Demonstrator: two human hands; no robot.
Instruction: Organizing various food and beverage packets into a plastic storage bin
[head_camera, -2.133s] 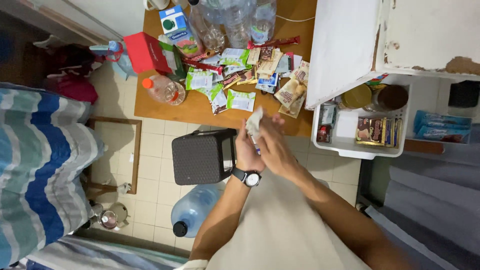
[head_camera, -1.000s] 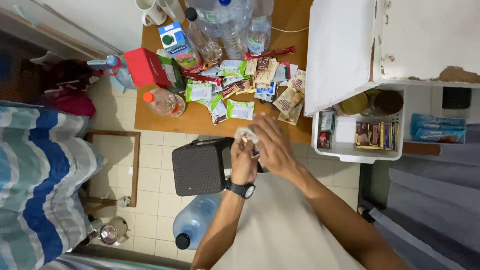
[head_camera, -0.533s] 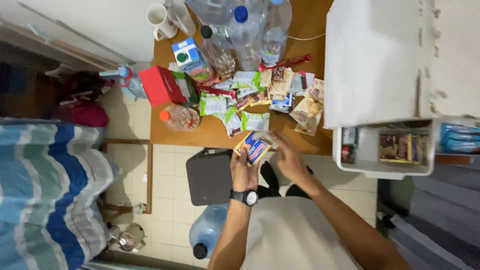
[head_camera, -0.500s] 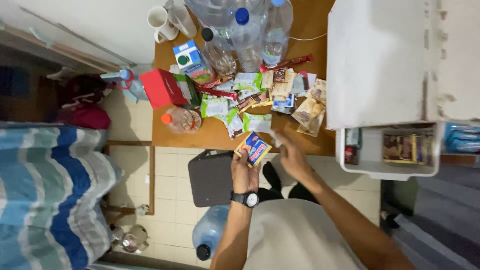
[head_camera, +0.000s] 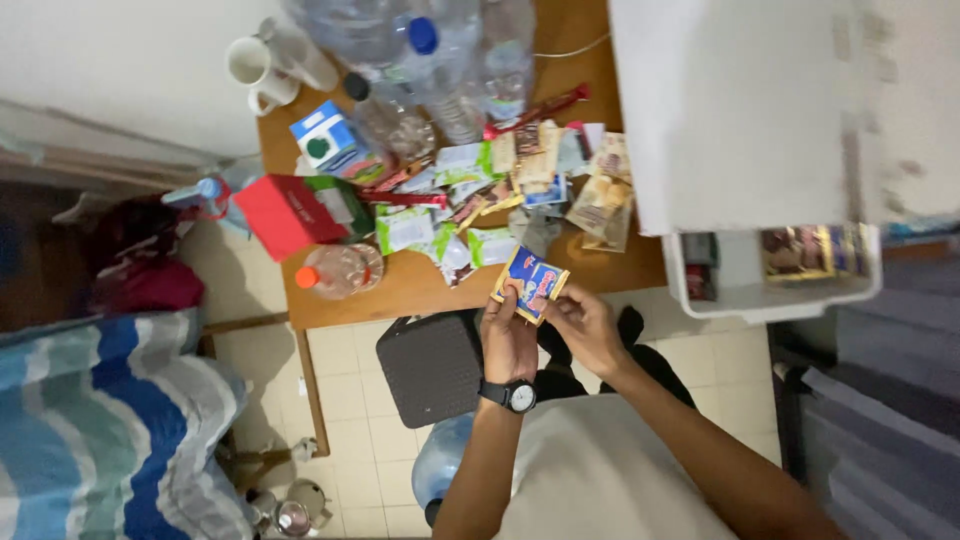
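Note:
A blue and yellow snack packet (head_camera: 533, 282) hangs over the front edge of the wooden table (head_camera: 400, 290). My left hand (head_camera: 507, 335), with a black wristwatch, grips its lower left corner. My right hand (head_camera: 587, 325) pinches its right edge. Just beyond the packet, a pile of green, white and brown sachets and snack bars (head_camera: 490, 190) covers the table's middle. A crumpled clear wrapper (head_camera: 533, 229) lies on the table behind the packet.
Plastic bottles (head_camera: 440, 70), two mugs (head_camera: 265, 62), a juice carton (head_camera: 325, 140), a red box (head_camera: 285, 213) and an orange-capped bottle (head_camera: 335, 270) crowd the table. A white cabinet (head_camera: 740, 110) with an open drawer (head_camera: 770, 270) stands right. A dark stool (head_camera: 430, 365), water jug (head_camera: 440, 470) and striped bed (head_camera: 110, 430) lie below.
I peeled a crumpled wrapper off the blue and yellow packet and dropped it on the table. My right hand has come back and taken the packet's right edge. The view swung left.

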